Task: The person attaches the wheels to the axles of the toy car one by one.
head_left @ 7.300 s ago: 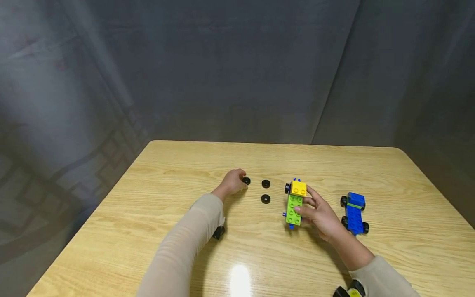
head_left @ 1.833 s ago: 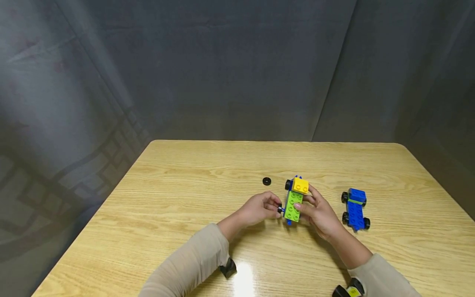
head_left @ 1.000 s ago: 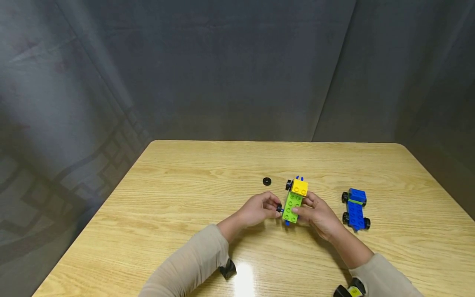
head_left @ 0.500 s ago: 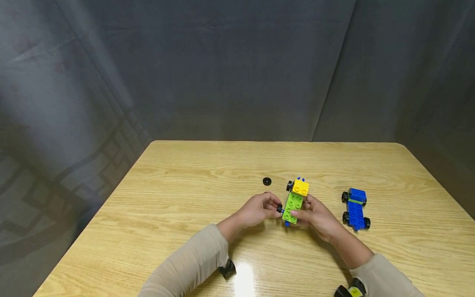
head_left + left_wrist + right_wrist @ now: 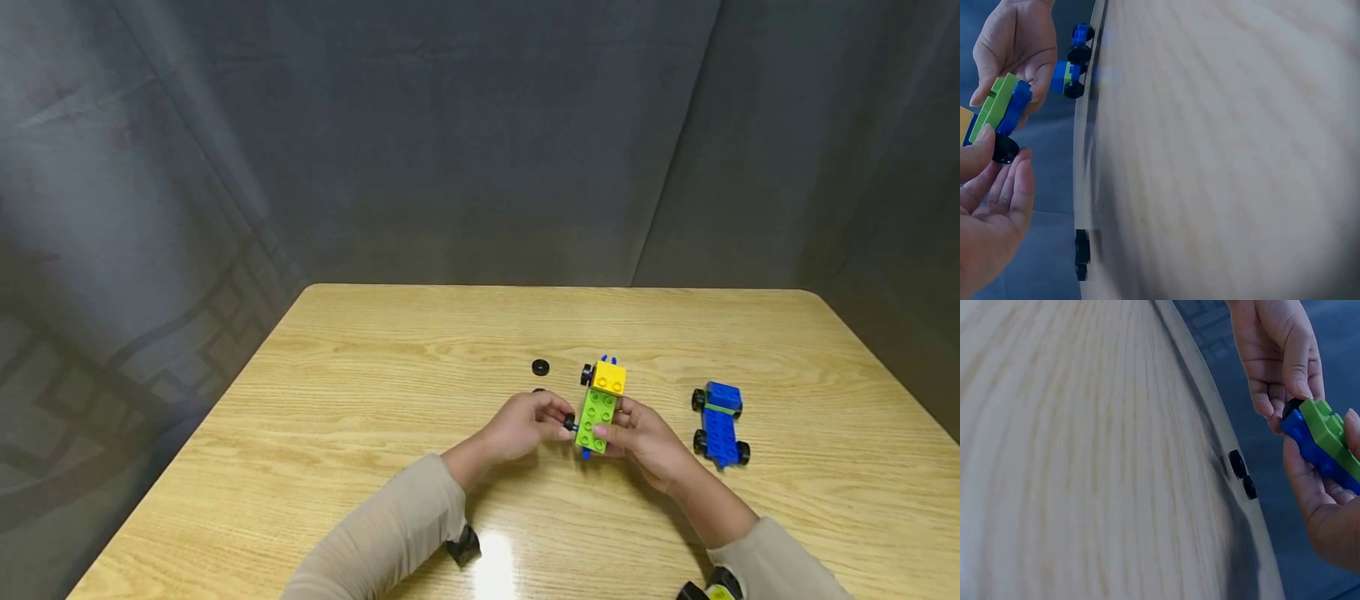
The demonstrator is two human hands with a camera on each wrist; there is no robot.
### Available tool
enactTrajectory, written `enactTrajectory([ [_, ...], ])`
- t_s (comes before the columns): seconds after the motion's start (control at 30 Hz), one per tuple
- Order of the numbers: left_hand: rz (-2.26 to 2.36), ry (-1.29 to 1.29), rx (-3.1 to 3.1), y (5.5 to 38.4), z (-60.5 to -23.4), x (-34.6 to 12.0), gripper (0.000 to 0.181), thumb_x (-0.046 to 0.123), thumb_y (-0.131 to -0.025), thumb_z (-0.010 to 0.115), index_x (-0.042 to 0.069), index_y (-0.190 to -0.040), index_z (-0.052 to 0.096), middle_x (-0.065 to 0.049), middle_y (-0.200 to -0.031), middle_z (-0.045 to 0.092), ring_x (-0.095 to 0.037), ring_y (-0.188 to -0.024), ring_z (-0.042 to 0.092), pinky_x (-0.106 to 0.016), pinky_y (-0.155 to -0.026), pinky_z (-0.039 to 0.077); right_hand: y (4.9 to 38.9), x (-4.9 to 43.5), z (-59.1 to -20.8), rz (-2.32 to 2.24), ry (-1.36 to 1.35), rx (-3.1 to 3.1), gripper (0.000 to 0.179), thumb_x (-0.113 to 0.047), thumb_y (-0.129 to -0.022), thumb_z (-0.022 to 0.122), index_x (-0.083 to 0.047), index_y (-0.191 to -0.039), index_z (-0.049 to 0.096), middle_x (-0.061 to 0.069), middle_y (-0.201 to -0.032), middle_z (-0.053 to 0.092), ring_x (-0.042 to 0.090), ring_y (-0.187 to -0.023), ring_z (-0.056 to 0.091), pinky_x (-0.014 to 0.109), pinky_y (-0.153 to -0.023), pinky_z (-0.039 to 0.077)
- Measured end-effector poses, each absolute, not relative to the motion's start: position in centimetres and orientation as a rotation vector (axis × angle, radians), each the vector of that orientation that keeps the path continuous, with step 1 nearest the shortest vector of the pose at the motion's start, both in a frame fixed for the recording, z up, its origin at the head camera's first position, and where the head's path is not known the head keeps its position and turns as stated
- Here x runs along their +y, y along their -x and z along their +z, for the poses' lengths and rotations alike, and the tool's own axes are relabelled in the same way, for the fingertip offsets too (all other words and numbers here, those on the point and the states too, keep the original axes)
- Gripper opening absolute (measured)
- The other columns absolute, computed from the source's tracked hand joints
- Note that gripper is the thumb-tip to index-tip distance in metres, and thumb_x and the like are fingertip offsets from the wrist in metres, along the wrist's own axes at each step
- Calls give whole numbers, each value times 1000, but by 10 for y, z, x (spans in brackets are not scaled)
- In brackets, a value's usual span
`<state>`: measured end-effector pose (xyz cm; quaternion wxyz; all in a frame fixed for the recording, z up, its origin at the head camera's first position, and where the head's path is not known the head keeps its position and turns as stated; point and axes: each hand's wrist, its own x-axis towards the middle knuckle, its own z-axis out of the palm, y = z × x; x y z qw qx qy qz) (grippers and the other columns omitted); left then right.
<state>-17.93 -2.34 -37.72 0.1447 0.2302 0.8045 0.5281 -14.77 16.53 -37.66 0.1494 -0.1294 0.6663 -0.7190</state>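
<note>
In the head view, the right hand (image 5: 649,442) grips a toy car of lime-green studded plastic on a blue base (image 5: 597,408), a yellow square block (image 5: 609,377) topping its far end. The left hand (image 5: 521,427) pinches a small round black wheel (image 5: 570,422) at the car's near left side. Beyond the left fingers lies a flat black ring-shaped wheel (image 5: 540,367) (another is mostly hidden by the hand). Well right of the right fingers stands a blue plastic brick car (image 5: 722,423). The pale wooden table (image 5: 352,375) stretches left from the left fingers to its edge.

In the left wrist view, the left thumb presses above the wheel, fingers below; the car tilts.

In the right wrist view, the right fingers cup the blue base.
</note>
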Motion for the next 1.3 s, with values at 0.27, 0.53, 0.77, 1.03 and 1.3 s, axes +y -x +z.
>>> enactTrajectory([
  [0.27, 1494, -651, 2413, 180, -367, -21, 23, 6, -75, 64, 3, -97, 61, 2, -81, 60, -5, -73, 54, -16, -67, 44, 147, 162, -375, -2182, 405, 1908, 46, -2, -84, 52, 19, -114, 25, 8, -97, 60, 14, -83, 59, 31, -70, 48],
  [0.53, 1574, -587, 2356, 179, -369, -20, 20, 3, -73, 65, 0, -93, 62, -2, -76, 60, -7, -67, 55, -19, -61, 48, 146, 160, -376, -2214, 410, 1894, 46, -2, -84, 53, 20, -113, 24, 16, -99, 58, 14, -84, 59, 31, -70, 48],
  [0.77, 1657, -522, 2268, 176, -366, -18, 19, -3, -74, 63, -5, -93, 61, -8, -75, 60, -17, -67, 58, -25, -62, 50, 145, 158, -375, -2187, 372, 1940, 48, -1, -84, 52, 21, -114, 22, 19, -100, 56, 13, -83, 59, 31, -71, 48],
  [1.03, 1717, -491, 2231, 161, -343, -18, 18, -9, -74, 60, -11, -91, 58, -14, -75, 59, -25, -70, 59, -27, -63, 50, 144, 157, -374, -2154, 321, 1998, 43, 3, -85, 47, 21, -115, 21, 34, -107, 47, 11, -84, 58, 32, -72, 48],
  [1.3, 1789, -467, 2140, 173, -368, -13, 18, -6, -75, 60, -9, -93, 59, -12, -74, 60, -22, -68, 60, -26, -61, 50, 144, 154, -370, -2131, 348, 2061, 39, 7, -83, 47, 19, -114, 25, 26, -100, 53, 13, -82, 58, 30, -70, 48],
])
